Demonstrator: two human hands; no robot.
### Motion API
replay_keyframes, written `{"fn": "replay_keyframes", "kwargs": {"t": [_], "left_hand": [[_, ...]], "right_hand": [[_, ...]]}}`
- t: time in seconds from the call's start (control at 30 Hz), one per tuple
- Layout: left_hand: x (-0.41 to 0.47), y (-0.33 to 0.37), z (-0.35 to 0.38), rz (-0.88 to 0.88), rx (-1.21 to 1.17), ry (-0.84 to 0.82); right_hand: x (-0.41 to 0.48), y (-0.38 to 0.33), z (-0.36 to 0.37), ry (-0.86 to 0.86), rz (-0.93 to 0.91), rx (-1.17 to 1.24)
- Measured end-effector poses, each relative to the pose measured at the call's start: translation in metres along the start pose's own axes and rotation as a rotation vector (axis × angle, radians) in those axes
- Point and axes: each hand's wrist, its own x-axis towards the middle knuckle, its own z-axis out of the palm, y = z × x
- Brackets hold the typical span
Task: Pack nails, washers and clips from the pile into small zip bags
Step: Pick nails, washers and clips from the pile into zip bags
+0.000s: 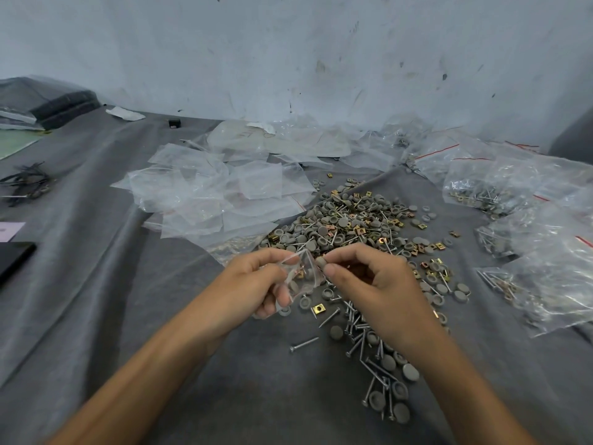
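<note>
The left hand [256, 281] grips a small clear plastic zip bag [300, 274], fingers curled round its lower part and thumb at its mouth; a few pieces show through the plastic. The right hand [369, 277] pinches a round grey washer [320, 262] between thumb and forefinger, right at the bag's opening. Just beyond and beneath both hands, the pile of grey washers, brass square clips and steel nails [353, 223] spreads over the middle of the grey cloth-covered table [160, 316] and trails toward its near edge. A heap of empty clear zip bags [208, 187] lies beside the pile toward the left and back. Filled clear bags with red seal lines [545, 252] crowd the right edge.
</note>
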Motion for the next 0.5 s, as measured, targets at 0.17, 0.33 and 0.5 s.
{"fn": "replay_keyframes", "kwargs": {"t": [0.17,0.33,0.5], "left_hand": [[-0.0009,0.0015,0.0003,0.006,0.009,-0.014],[-0.0012,0.0016,0.0007,0.002,0.03,-0.014],[-0.0006,0.0019,-0.0019,0.005,-0.005,-0.007]], "right_hand": [[-0.0022,-0.0026,0.0086,-0.032,-0.039,0.02],[-0.0026,-0.0034,0.0092,-0.032,-0.019,0.153],[0.0001,-0.0059,0.0052,-0.038,-0.014,0.239]]}}
